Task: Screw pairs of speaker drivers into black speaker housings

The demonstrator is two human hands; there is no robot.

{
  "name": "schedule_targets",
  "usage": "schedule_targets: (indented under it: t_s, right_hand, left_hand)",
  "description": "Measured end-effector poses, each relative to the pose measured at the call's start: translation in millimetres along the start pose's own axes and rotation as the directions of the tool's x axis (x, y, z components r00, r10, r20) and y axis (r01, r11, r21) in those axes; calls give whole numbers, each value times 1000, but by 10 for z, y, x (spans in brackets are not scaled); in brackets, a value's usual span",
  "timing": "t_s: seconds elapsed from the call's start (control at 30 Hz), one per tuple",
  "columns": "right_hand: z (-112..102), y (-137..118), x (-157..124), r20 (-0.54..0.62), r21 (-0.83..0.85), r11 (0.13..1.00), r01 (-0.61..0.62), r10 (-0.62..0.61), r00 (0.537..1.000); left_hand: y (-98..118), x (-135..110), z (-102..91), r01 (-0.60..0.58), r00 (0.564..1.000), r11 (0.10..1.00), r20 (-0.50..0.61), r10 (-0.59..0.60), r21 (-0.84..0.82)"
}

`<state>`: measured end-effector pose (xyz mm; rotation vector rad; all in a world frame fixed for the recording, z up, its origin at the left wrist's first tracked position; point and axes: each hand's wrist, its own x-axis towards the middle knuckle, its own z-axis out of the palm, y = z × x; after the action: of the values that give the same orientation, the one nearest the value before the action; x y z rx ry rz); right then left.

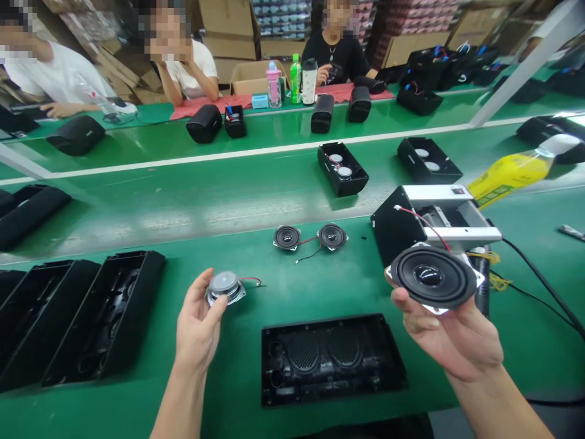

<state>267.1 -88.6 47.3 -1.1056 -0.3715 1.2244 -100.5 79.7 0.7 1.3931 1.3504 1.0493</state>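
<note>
My left hand (200, 326) grips a speaker driver (225, 285) by its rim, magnet side up, a short red lead sticking out to the right. In my right hand (452, 335) is another speaker driver (429, 275), its black cone facing me and a red wire with a white plug rising behind it. Between my forearms a black speaker housing (333, 360) lies on the green bench, its inside with two round grilles showing. Two more drivers (287, 238), joined by a red wire, lie cone up beyond it.
Black housings (109, 311) stand at the left. A black and silver device (434, 207) and a yellow bottle (512, 177) are behind my right hand. Housings with drivers (342, 171) sit on the belt (205, 189). Several people sit across, one in black (338, 55).
</note>
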Motion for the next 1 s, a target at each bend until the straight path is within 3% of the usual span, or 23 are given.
schedule_targets:
  t_s: [0.13, 0.27, 0.43, 0.57, 0.63, 0.73, 0.83, 0.9, 0.93, 1.0]
  right_hand:
    - [113, 45, 26, -39, -27, 998, 54, -55, 998]
    - [207, 74, -6, 17, -81, 994, 71, -70, 997]
    - [191, 70, -141, 148, -85, 995, -47, 59, 987]
    - [165, 42, -301, 311, -220, 973, -68, 136, 941]
    - [152, 29, -385, 317, -384, 923, -6, 138, 938]
    - [135, 27, -499, 292, -683, 712, 164, 61, 954]
    - [137, 63, -580, 371, -805, 471, 361, -75, 926]
    - [153, 110, -612, 427, -809, 389, 440, -123, 896]
    - [165, 140, -624, 440, -799, 395, 454, -132, 888]
    - [191, 205, -646, 417, -752, 516, 412, -112, 902]
  left_hand:
    - [-284, -334, -136, 35, 998, 999, -51, -37, -40]
    - [-421, -569, -299, -15, 995, 989, -91, 28, 147]
    - [-396, -702, -562, -127, 988, 877, -22, 154, 463]
    - [-298, -682, -596, -167, 985, 750, 81, 150, 640]
    - [-236, -640, -553, -181, 983, 647, 122, 136, 740]
    - [-122, -586, -529, -158, 987, 569, 120, 104, 807]
    - [49, -603, -583, -86, 996, 680, 88, 31, 728]
    - [204, -654, -592, -85, 992, 812, 123, 17, 577]
    - [290, -684, -569, -119, 983, 869, 179, 36, 480]
    - [458, -745, -453, -199, 936, 938, 338, 96, 285]
